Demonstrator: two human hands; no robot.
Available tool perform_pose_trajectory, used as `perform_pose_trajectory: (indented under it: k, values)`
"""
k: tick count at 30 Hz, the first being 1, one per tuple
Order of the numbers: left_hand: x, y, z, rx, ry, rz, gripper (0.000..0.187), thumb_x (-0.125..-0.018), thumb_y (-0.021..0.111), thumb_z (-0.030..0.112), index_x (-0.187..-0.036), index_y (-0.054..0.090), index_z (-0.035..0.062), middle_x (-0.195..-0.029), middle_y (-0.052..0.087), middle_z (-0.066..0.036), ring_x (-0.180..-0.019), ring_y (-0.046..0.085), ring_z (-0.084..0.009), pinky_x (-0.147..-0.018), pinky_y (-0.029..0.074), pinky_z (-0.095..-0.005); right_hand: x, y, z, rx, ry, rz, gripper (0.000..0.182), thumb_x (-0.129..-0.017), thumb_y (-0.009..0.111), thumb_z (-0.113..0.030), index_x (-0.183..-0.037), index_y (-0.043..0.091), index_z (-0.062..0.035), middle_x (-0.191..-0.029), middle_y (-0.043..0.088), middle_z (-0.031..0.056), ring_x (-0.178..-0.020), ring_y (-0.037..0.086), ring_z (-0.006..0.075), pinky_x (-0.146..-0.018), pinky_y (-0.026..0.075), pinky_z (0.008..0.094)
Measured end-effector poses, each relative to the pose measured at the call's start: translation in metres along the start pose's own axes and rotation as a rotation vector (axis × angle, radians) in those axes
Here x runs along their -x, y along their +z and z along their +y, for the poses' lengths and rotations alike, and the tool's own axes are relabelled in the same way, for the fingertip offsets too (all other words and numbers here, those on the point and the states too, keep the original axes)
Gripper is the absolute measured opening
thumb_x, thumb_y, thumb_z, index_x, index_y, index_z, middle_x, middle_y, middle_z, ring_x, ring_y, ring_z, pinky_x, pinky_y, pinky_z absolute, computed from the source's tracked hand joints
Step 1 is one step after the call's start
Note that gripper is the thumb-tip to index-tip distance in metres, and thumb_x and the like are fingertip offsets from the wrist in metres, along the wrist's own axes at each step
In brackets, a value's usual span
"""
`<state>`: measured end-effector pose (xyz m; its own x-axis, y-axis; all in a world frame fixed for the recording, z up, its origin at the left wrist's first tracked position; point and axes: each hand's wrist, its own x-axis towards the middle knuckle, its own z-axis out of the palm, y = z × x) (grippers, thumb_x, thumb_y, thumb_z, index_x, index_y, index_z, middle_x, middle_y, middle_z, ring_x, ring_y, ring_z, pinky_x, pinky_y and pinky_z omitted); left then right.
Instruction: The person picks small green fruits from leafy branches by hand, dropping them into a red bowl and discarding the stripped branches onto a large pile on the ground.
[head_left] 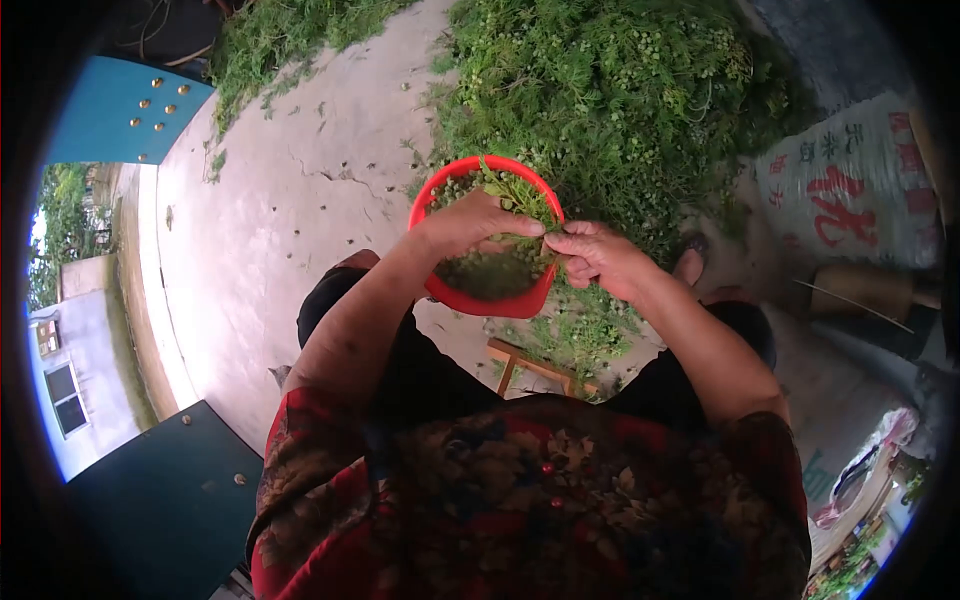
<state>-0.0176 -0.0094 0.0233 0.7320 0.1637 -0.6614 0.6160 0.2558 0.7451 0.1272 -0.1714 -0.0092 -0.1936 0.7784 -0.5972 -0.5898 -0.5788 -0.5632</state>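
Over a red plastic basin (520, 304) my left hand (475, 224) is closed around a leafy green sprig (518, 190). Its leaves stick out above my fingers toward the basin's far rim. My right hand (603, 260) is pinched at the sprig's end, its fingertips meeting my left thumb at the basin's right rim. What exactly lies between the right fingertips is too small to tell. Many small round green seed cones (452, 190) lie in the basin beneath my hands.
A large heap of green branches with cones (620, 100) lies beyond and right of the basin. More branches (280, 40) are at the far left. A wooden stool frame (510, 357) shows below the basin. A printed white sack (845, 190) stands at right, blue-green doors (120, 110) at left.
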Motion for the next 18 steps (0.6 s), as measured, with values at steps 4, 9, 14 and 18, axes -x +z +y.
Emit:
perform_pose_trajectory:
  k: [4,9,14,18]
  values:
    - [0.004,-0.003,-0.002,-0.154,0.086,0.059,0.049,-0.07,0.077,0.033,-0.106,0.059,0.0057,-0.086,0.062,0.0,-0.07,0.057,-0.012,-0.061,0.047,-0.0262,0.005,0.008,-0.004,-0.013,0.068,-0.038,0.019,-0.087,0.063,-0.026,-0.084,0.056,-0.0077,-0.053,0.026,-0.0103,-0.043,0.021,0.0034,-0.043,0.018,0.0223]
    - [0.0,-0.048,-0.006,-0.465,0.07,0.053,0.031,-0.075,0.072,0.03,-0.095,0.065,0.0074,-0.086,0.064,0.001,-0.073,0.059,-0.011,-0.063,0.047,-0.0253,0.017,-0.018,-0.013,-0.06,0.093,-0.036,0.017,-0.09,0.058,-0.024,-0.086,0.056,-0.0085,-0.05,0.027,-0.0097,-0.04,0.022,0.0031,-0.043,0.019,0.0228]
    - [-0.021,-0.071,-0.049,-0.446,0.313,0.214,0.036,-0.077,0.069,0.028,-0.105,0.064,0.0066,-0.101,0.064,-0.005,-0.093,0.059,-0.0143,-0.081,0.046,-0.0267,0.02,-0.027,-0.007,-0.198,0.084,0.03,0.013,-0.091,0.057,-0.02,-0.083,0.054,-0.009,-0.048,0.029,-0.0075,-0.039,0.023,0.005,-0.042,0.022,0.0247]
    - [-0.006,-0.026,-0.021,-0.583,0.617,0.285,0.05,-0.077,0.067,0.025,-0.122,0.053,0.0105,-0.122,0.054,-0.009,-0.113,0.05,-0.0192,-0.096,0.038,-0.0316,0.012,-0.027,0.0,-0.139,0.103,0.063,0.017,-0.09,0.059,-0.023,-0.081,0.051,-0.012,-0.05,0.028,-0.0089,-0.04,0.022,0.0044,-0.043,0.02,0.0244]
